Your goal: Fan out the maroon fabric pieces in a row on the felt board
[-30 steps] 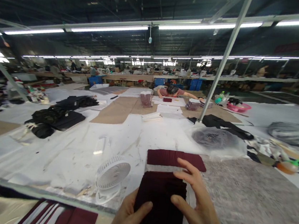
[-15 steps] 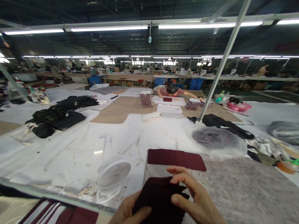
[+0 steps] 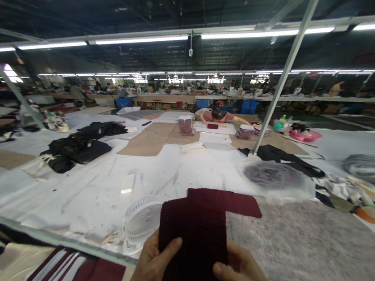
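A dark maroon stack of cut fabric pieces (image 3: 197, 236) is held up in front of me, its long side pointing away. My left hand (image 3: 156, 263) grips its left edge, thumb lying on top. On the right edge, my right hand (image 3: 243, 273) is closed with the thumb over the face and the fingers behind, partly hidden. Beyond the held stack, another maroon fabric stack (image 3: 234, 202) lies flat at the edge of the speckled grey felt mat (image 3: 304, 248). The held stack overlaps its left part in view.
A small white fan (image 3: 141, 221) stands left of my hands. Maroon and white fabric pieces (image 3: 101, 275) lie at lower left. A clear plastic bag (image 3: 274, 179) and a metal post (image 3: 284, 79) are ahead to the right. A co-worker (image 3: 219, 115) bends over the table's far side.
My right hand has moved down from the stack's top corner to its right edge and closed on it. The held stack now stands higher and shows straighter, more even edges.
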Demonstrator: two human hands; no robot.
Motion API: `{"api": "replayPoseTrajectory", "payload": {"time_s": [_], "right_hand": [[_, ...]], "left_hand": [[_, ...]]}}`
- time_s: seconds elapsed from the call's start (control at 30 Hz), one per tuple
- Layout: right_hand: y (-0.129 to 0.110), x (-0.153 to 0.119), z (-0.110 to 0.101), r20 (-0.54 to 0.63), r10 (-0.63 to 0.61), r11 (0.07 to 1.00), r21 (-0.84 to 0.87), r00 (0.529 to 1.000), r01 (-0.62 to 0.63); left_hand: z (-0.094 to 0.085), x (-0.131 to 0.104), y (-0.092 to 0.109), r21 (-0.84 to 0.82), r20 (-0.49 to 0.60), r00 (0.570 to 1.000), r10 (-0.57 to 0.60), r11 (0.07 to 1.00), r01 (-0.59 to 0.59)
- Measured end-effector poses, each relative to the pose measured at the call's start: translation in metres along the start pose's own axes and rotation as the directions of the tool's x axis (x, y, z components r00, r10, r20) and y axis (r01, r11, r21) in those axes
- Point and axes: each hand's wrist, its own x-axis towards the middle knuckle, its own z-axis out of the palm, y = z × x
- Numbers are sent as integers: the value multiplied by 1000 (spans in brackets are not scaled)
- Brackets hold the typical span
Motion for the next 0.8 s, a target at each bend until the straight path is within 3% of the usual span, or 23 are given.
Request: {"api": "replayPoseTrajectory", "payload": {"time_s": [0.1, 0.23, 0.33, 0.47, 0.63, 0.8], "right_hand": [[4, -3, 2, 6, 31, 999, 43, 1000, -31], [11, -7, 3, -199, -3, 998, 58, 980, 15], [12, -9, 7, -366, 44, 997, 78, 930, -17], [6, -12, 14, -526, 33, 999, 45, 850, -11], [4, -15, 13, -568, -14, 998, -61, 823, -25], [0, -19, 10, -535, -86, 972, -229, 841, -46]], "left_hand": [[2, 0, -1, 19, 16, 1000, 25, 999, -25], [8, -2, -3, 51, 94, 996, 2, 999, -6], [13, -4, -4, 79, 160, 987, -12, 997, 0], [18, -1, 0, 114, 238, 970, 50, 990, -79], [21, 5, 12, -22, 225, 958, 178, 984, -178], [25, 5, 25, -38, 252, 966, 58, 998, -50]]}}
